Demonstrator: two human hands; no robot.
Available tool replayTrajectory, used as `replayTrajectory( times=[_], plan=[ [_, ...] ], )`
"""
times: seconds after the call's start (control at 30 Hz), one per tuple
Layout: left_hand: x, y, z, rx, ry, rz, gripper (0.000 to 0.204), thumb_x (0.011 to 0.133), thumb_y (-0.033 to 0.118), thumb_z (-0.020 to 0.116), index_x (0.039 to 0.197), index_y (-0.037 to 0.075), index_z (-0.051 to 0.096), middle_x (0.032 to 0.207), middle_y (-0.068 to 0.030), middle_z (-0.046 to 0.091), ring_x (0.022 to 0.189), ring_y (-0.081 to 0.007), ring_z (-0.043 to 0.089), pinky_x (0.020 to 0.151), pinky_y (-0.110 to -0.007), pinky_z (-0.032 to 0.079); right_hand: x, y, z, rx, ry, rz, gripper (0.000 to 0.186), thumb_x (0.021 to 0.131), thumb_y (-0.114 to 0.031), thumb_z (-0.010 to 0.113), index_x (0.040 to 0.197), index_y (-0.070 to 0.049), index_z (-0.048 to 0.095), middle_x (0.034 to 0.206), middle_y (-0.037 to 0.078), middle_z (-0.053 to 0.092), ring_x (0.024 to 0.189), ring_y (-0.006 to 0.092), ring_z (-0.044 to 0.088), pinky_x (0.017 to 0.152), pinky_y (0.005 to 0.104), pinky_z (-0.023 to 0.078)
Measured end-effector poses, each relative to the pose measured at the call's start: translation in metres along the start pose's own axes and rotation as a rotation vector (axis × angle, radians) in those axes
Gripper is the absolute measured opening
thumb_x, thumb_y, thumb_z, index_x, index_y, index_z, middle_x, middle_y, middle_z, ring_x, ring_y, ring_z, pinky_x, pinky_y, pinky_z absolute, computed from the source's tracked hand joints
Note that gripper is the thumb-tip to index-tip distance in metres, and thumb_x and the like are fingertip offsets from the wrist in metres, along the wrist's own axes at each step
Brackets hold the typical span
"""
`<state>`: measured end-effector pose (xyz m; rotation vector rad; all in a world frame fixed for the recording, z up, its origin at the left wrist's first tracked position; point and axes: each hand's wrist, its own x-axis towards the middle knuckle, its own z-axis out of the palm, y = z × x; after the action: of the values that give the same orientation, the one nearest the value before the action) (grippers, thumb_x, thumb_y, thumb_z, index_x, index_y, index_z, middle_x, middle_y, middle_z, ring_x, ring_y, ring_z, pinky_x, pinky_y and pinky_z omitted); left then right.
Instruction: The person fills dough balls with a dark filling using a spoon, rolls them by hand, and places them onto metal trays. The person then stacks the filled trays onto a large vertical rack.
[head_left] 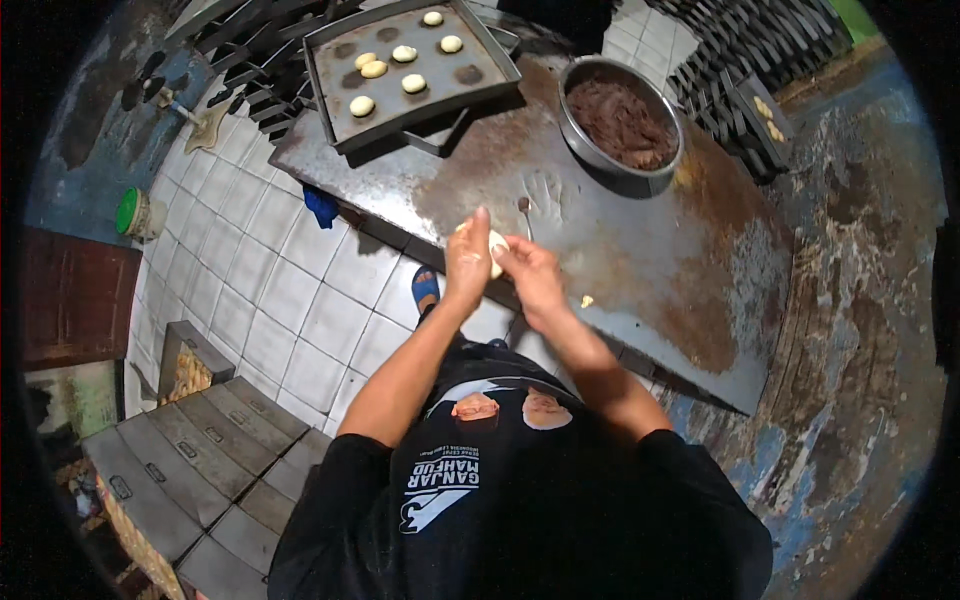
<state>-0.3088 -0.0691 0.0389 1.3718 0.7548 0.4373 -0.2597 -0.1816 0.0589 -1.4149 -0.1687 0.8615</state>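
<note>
From the head view I see the right hand (530,268) pinching a pale dough piece (497,250) between thumb and fingers. The left hand (467,262) stands just beside it, palm turned inward and meeting the dough's left side; how its fingers are bent I cannot tell. The dough sits between the two hands, above the near edge of the metal table (620,250).

Just past the right hand I find a spoon (524,205) with dark filling on its tip, and next to that a pale, hand-shaped smear (545,190). Nearer me, to the right of that hand, lies a dough crumb (587,301).

Farther out, beyond the right hand and to its right, I have a metal bowl (640,186) of brown filling (622,120). Beyond the left hand and to its left is a square tray (440,112) carrying several pale dough balls (414,84). Well behind the left hand, low on its left, I make out grey metal tins (180,455) packed side by side.
</note>
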Motion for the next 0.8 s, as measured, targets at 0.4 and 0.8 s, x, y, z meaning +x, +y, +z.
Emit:
replayTrajectory(
  times=[0.4,0.8],
  plan=[
    [-0.035,-0.07,-0.023,-0.118,-0.297,-0.295,0.039,0.094,0.006,0.061,0.132,0.001,0.058,0.11,-0.0053,0.069,0.098,-0.0144,0.065,0.087,-0.029,0.051,0.065,0.054,-0.061,-0.729,0.146,-0.346,0.019,0.093,-0.021,0.062,0.098,-0.006,0.072,0.093,0.018,0.066,0.096,0.038,0.063,0.086,0.0466,0.05],
    [0.143,0.029,0.025,0.155,-0.465,0.059,0.039,0.082,0.001,0.08,0.117,0.002,0.063,0.11,-0.007,0.07,0.105,-0.0142,0.066,0.095,-0.029,0.05,0.153,-0.058,-0.149,-1.099,0.44,-0.304,0.019,0.099,-0.015,0.056,0.084,-0.005,0.062,0.073,0.018,0.065,0.066,0.033,0.067,0.063,0.0454,0.055]
  ],
)
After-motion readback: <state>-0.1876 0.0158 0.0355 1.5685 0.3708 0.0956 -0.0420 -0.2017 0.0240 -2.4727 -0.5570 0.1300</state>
